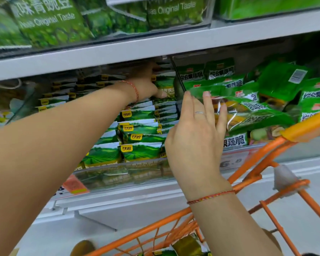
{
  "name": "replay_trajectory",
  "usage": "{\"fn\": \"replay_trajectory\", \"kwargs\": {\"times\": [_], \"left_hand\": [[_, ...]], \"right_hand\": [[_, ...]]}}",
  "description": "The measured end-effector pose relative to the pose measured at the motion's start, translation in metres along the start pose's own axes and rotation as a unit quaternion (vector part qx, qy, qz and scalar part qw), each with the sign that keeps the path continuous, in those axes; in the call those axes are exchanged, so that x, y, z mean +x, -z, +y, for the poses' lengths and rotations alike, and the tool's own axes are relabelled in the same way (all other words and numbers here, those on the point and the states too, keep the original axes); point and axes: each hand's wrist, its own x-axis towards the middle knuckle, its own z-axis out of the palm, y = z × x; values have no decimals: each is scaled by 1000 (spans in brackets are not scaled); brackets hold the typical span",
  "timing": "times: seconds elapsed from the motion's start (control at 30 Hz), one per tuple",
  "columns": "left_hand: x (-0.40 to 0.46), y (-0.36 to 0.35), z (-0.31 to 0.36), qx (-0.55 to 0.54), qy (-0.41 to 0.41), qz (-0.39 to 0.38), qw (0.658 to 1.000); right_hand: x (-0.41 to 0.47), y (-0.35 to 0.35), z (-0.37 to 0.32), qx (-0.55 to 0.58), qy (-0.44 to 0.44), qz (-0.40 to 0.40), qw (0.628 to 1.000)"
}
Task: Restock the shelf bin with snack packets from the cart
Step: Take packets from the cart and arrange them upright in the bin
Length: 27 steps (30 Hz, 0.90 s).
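Presently recorded: clear acrylic shelf bin (pixel 137 166), lower shelf, part-filled with rows of small green-and-white foil snack packets (pixel 140 150) bearing yellow logo tabs, stacked flat with their long edges running left to right.

Left hand (pixel 146 85): reached deep to the back of the bin, under the grey metal shelf edge (pixel 155 47); thumb pressed against an upright green packet (pixel 165 89) at the rear. Fingers were hidden behind the hand, so whether they gripped it could not be told.

Right hand (pixel 196 139): fingers straight and spread, holding nothing, raised at the black divider (pixel 179 78) between this bin and the neighbouring bin of larger bright green vegetable-crisp bags (pixel 248 108).

Orange wire cart (pixel 266 163): below and to the right, well apart from the bin; dark green packets (pixel 188 244) showed in its basket at the lower edge.

Governing relation, as judged: further stock lay down and behind the hands; the right hand was nearer the cart and free to fetch.
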Motion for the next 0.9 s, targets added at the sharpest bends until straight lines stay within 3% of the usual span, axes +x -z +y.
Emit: {"fn": "replay_trajectory", "kwargs": {"times": [0.17,0.47,0.57,0.7,0.8,0.9], "left_hand": [[-6,-5,-3,57,-8,24,998],[0,-10,-4,188,23,-39,981],[-1,-4,4,164,43,-69,983],[-13,-2,9,129,46,7,991],[-48,4,13,114,40,1,993],[-107,19,20,101,-22,-9,995]], "right_hand": [[-1,1,0,5,3,-8,1000],[0,1,1,1,10,-29,1000],[-1,-1,2,5,12,-19,1000],[-1,-5,1,19,3,32,999],[-1,-2,1,24,5,-1,1000],[2,4,-1,10,20,-24,999]]}}
